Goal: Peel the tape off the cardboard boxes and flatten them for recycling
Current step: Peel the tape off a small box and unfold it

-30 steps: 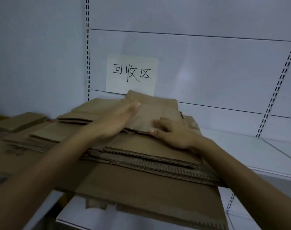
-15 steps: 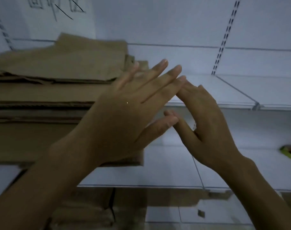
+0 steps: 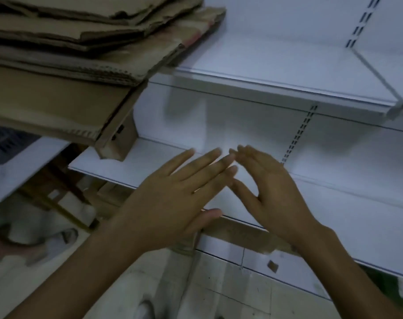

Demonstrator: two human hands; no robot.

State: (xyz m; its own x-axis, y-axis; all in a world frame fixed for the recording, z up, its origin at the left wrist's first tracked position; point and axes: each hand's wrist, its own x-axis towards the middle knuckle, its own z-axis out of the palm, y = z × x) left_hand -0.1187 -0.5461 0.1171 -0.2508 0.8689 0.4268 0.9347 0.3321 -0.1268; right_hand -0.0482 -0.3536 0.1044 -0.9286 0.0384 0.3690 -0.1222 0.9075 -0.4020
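A stack of flattened brown cardboard boxes (image 3: pixel 85 51) lies on the upper white shelf (image 3: pixel 276 72) at the top left, its lowest sheet overhanging the shelf edge. My left hand (image 3: pixel 172 199) and my right hand (image 3: pixel 271 192) hover in mid-air in front of the lower shelf (image 3: pixel 357 203), well below and to the right of the stack. Both have straight, spread fingers and hold nothing. Their fingertips nearly touch each other. No tape shows in either hand.
The white shelving has perforated uprights (image 3: pixel 299 132). A strip of cardboard (image 3: pixel 242 233) lies under the lower shelf's front edge. Tiled floor (image 3: pixel 230 295) with a small cardboard scrap (image 3: pixel 273 265) is below. A dark slotted crate (image 3: pixel 4 143) sits at the left.
My hands have left the cardboard stack and come down and right, now empty before the lower shelf. The view has swung downward, so the stack sits at the top left.
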